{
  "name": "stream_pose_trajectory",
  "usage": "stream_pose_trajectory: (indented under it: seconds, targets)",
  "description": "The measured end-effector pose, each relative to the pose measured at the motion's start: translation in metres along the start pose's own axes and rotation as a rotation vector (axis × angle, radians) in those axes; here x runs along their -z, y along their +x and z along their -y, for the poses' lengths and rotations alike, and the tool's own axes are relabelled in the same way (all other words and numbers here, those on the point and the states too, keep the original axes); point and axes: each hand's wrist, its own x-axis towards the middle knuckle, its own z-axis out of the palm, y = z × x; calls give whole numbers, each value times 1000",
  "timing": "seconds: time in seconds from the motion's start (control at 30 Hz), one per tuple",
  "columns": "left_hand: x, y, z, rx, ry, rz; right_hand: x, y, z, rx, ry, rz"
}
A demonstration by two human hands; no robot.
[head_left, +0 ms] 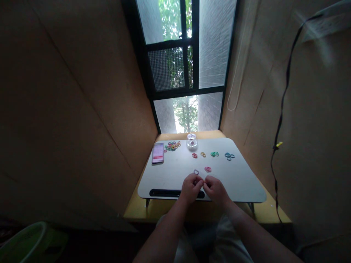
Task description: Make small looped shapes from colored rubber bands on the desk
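My left hand (192,187) and my right hand (215,187) meet over the front of a white lap table (170,177). Both have thumb and fingers pinched together, fingertips almost touching; whatever is between them is too small to make out. Just beyond the left hand lies a greyish-purple loop, like a small hair tie (196,171). Pink loops (207,169) sit in a little heap ahead of the right hand. Farther back, small groups are sorted by colour: red loops (194,155), yellow loops (203,154), green loops (214,154) and blue loops (229,156).
A mixed-colour pile of loops (172,146) lies at the back left, beside a phone (157,153). A clear lidded jar (192,141) stands at the back. Along the front edge runs a black slot (164,193). Walls close in on both sides; a black cable (282,98) hangs at right.
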Motion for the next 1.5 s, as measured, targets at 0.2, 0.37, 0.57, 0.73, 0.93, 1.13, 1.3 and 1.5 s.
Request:
stream_pose_trajectory:
  seconds: [0.2, 0.37, 0.57, 0.73, 0.93, 1.13, 1.3, 1.5]
  targets:
    - [-2, 1, 3, 14, 0, 16, 0, 1, 1, 15, -20, 0]
    - [-2, 1, 4, 55, 52, -9, -1, 0, 2, -8, 16, -6]
    - [-2, 1, 1, 70, 25, 10, 1, -1, 3, -55, 87, 5]
    - [-2, 0, -1, 63, 34, 13, 2, -1, 3, -50, 86, 12]
    - [-4, 0, 3, 51, 75, 2, 0, -1, 1, -49, 64, 8]
    - [-3, 0, 4, 47, 73, 8, 2, -1, 4, -58, 59, 16]
    - [-3, -1, 3, 52, 69, 11, 1, -1, 3, -54, 44, 23]
    - [-3, -1, 1, 63, 68, 15, 1, -2, 3, -45, 33, 21]
